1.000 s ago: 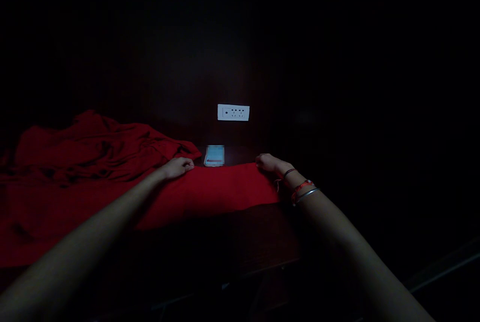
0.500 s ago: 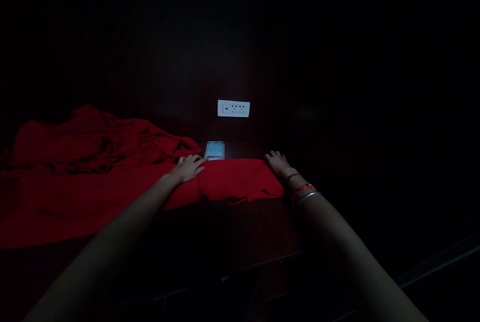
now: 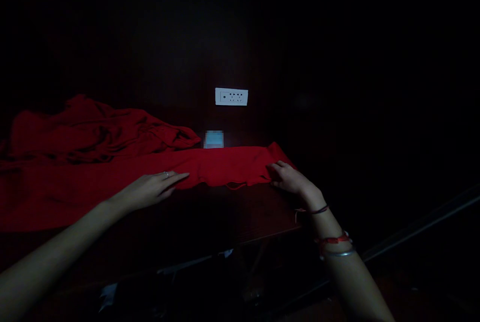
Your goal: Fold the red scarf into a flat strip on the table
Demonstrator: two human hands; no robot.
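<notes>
A long strip of red cloth (image 3: pixel 228 164) lies folded along the dark tabletop, its front edge running to the lower left. My left hand (image 3: pixel 159 187), with a ring on one finger, rests by the front edge of this cloth, fingers stretched out. At the right end, my right hand (image 3: pixel 290 178) has its fingers bent round the cloth's edge; a corner rises behind them. Whether the fingertips pinch tightly is hard to see in the dim light. Bunched red fabric (image 3: pixel 101 129) lies loosely behind the strip on the left.
A small pale blurred rectangle (image 3: pixel 214 139) lies behind the cloth. On the dark wall above is a white power socket (image 3: pixel 231 96). The table's front edge (image 3: pixel 262 236) runs below my hands. Pale scraps (image 3: pixel 108 296) show lower down, in deep shadow.
Both hands have come back from the cloth's rear edge toward its front. The cloth's right end now has a raised corner. The view has tilted down slightly.
</notes>
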